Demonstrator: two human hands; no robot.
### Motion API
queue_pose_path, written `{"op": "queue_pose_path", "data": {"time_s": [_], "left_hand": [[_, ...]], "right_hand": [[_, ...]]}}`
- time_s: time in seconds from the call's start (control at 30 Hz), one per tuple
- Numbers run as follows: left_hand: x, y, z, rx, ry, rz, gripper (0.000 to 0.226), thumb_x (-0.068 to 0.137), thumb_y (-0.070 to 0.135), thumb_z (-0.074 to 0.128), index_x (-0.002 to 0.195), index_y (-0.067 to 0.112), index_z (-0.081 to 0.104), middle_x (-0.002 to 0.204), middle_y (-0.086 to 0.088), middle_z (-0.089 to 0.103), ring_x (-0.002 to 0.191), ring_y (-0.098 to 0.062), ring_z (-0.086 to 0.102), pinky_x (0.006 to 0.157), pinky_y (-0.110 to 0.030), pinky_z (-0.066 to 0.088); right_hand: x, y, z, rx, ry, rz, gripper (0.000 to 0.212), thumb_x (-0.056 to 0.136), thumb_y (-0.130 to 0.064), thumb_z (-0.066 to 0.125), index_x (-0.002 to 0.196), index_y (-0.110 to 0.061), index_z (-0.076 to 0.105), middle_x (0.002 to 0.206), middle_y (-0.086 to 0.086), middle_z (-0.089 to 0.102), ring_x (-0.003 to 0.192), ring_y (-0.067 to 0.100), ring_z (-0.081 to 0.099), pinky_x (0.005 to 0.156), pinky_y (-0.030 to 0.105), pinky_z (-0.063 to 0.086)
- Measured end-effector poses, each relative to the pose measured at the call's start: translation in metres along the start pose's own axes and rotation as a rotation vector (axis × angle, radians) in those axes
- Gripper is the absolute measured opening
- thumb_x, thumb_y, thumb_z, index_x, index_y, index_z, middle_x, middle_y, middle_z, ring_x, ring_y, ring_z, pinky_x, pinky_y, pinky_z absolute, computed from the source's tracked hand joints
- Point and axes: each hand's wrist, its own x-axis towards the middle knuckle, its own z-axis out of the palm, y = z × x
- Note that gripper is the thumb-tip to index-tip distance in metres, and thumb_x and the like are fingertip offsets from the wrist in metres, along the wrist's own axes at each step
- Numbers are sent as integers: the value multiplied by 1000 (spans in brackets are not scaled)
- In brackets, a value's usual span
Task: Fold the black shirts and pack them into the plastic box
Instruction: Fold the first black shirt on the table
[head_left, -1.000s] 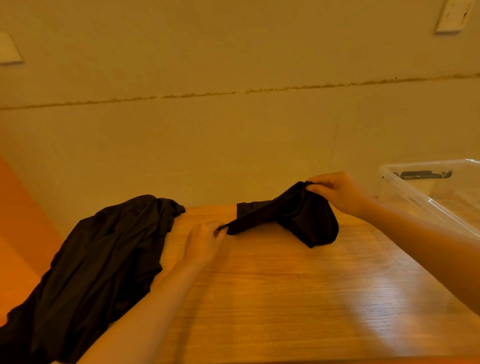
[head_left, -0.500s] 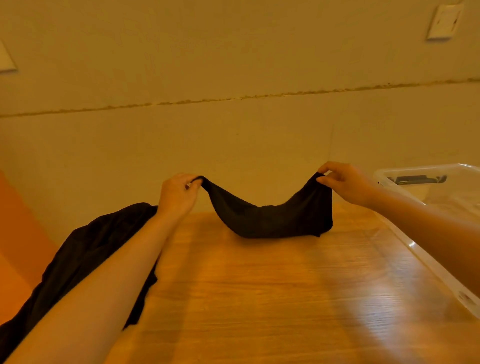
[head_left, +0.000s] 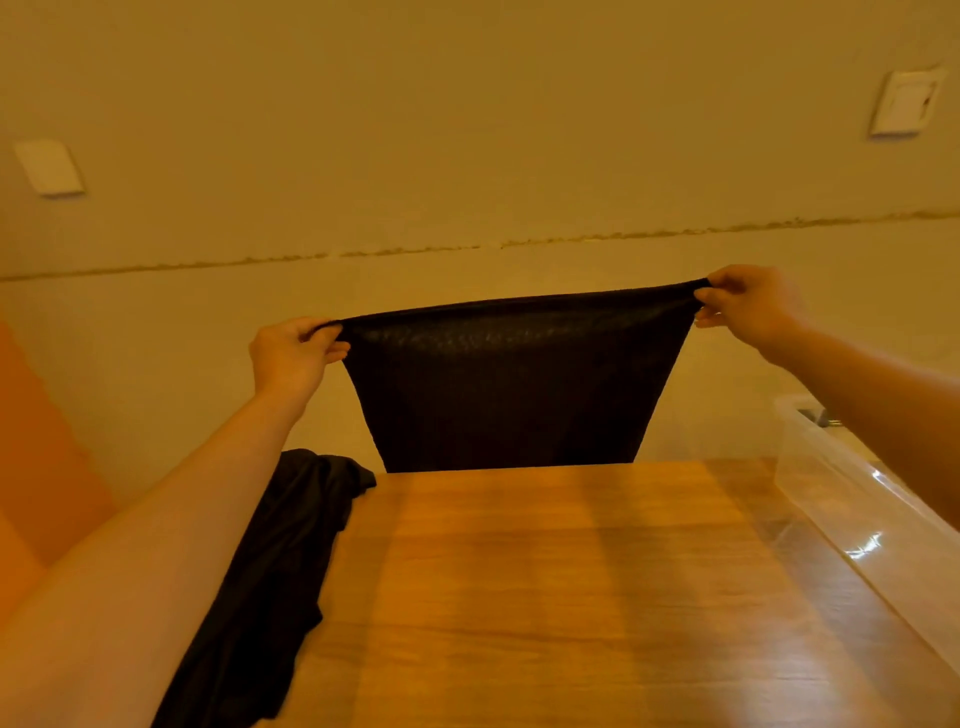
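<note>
While you held it up, the black shirt (head_left: 511, 384) hung taut above the worktop (head_left: 571, 597).
Your left hand (head_left: 291, 353) and right hand (head_left: 753, 306) fingers pinched its top corners; soft, light and limp, it handled best from those corners, plastic box (head_left: 852, 519) alongside.

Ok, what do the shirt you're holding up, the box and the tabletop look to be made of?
Black shirt, pinched taut between left hand and right hand: thin, matte knit, probably; light shows through near the top edge. Plastic box: clear, glossy hard plastic, with highlights on the wall. Table: wood-grain surface with a smooth sheen; whether solid wood or laminate, I cannot tell.
</note>
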Motion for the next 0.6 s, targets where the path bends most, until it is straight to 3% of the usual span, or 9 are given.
{"op": "queue_pose_path", "data": {"time_s": [0.07,0.17,0.33,0.43,0.53,0.6], "left_hand": [[2,9,-3,-45,10,16,16,92,7,62,106,10,70,85,0,69,74,-9,70,75,-22,57],[-5,20,-10,-42,-8,44,16,91,8,63,105,9,70,86,-1,70,73,-7,70,73,-19,57],[-42,33,-33,-33,-75,75,11,91,11,64,94,20,71,89,-1,71,76,-10,70,79,-26,57],[-71,41,-57,-22,-144,92,12,90,16,66,89,27,71,81,3,71,70,-7,67,78,-30,56],[-112,41,-80,67,-229,99,13,88,19,67,87,31,70,73,11,70,70,-6,62,74,-23,51],[-144,31,-94,128,-316,83,11,87,19,68,87,29,71,76,9,72,71,-4,63,68,-14,48]], "right_hand": [[3,-6,-1,80,33,1,20,91,-6,61,111,-3,59,78,5,63,62,12,66,79,35,58],[-3,-12,-9,123,42,-6,15,91,-7,63,105,-8,59,88,10,66,72,18,67,87,40,55],[-40,-7,-38,131,17,-10,14,92,-14,62,106,-12,62,100,9,68,61,0,68,71,22,52],[-79,-4,-59,124,-26,-46,9,94,-16,59,101,-15,64,93,2,68,76,9,69,88,33,53],[-126,8,-80,60,-104,-22,8,93,-21,60,99,-20,65,93,-4,68,86,14,67,93,43,51],[-159,23,-89,11,-178,-9,11,93,-19,60,102,-16,65,92,-4,67,79,5,67,89,34,53]]}}
